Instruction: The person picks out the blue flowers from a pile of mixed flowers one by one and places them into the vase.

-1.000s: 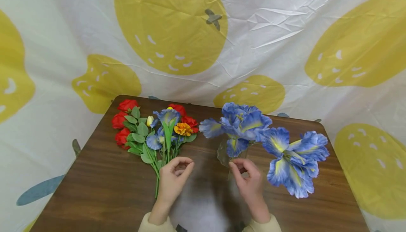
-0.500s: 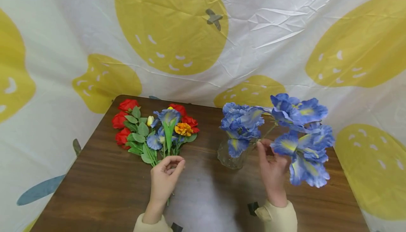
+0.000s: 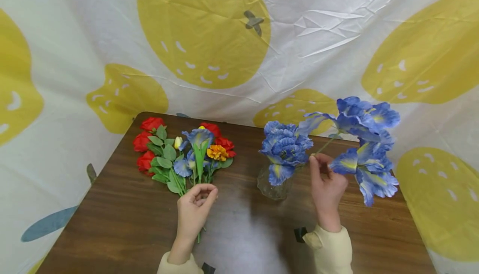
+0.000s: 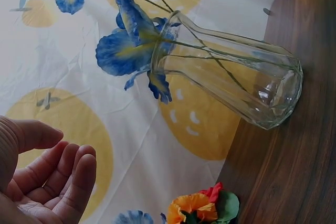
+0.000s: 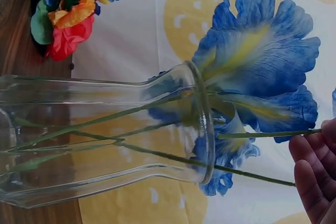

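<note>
My right hand (image 3: 327,186) pinches the green stem (image 5: 268,134) of a blue iris (image 3: 364,118) between thumb and fingers. In the right wrist view that stem's lower end is just outside the mouth of a clear glass vase (image 5: 105,93). The vase stands upright on the table, with several stems crossing inside it. Blue iris blooms (image 3: 286,149) spread over its rim, and another bloom (image 3: 374,166) leans to the right, beside my right hand. My left hand (image 3: 194,215) hovers left of the vase, fingers loosely curled, nothing between thumb and fingertips (image 4: 84,177).
A bunch of flowers lies on the left of the brown wooden table (image 3: 112,224): red roses (image 3: 144,141), an orange flower (image 3: 217,152), blue irises (image 3: 198,137) and green leaves. Black patches (image 3: 300,234) mark the table's near part. A lemon-print cloth (image 3: 224,37) hangs behind.
My right hand has moved right and away from me, raising the pinched iris beside the vase. My left hand has drawn slightly left, then stayed still.
</note>
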Available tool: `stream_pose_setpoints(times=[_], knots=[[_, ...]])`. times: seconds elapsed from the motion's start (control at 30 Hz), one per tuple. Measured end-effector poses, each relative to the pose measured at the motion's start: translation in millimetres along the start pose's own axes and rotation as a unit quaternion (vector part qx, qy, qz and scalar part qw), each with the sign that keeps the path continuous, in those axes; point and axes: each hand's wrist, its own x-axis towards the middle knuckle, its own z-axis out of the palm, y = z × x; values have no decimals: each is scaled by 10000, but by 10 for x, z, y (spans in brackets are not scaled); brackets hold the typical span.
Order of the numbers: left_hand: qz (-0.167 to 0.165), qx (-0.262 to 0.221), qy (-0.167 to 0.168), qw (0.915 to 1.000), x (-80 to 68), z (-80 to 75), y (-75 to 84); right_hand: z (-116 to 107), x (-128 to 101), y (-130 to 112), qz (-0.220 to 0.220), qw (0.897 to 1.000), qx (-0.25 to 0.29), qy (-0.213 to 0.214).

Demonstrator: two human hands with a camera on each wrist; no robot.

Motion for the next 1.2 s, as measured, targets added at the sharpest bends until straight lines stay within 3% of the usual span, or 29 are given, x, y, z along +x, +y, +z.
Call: stream_pose_setpoints(times=[0.33, 0.63, 0.93, 1.07, 1.2], knots=[[28, -58, -2, 10000, 6, -5, -10, 42, 22, 29, 34, 10000, -27, 61], [-136, -23, 46, 9999, 9, -1, 10, 66, -3, 79, 40, 9996, -234, -160], [-26, -82, 45, 10000, 0, -13, 6, 72, -93, 145, 173, 9963, -280, -788], [76, -131, 32, 9999, -3, -17, 1, 57, -132, 194, 117, 9903, -686, -1200], [-48, -86, 65, 9999, 4, -17, 18, 48, -156, 217, -227, 9840, -1118, -1367]])
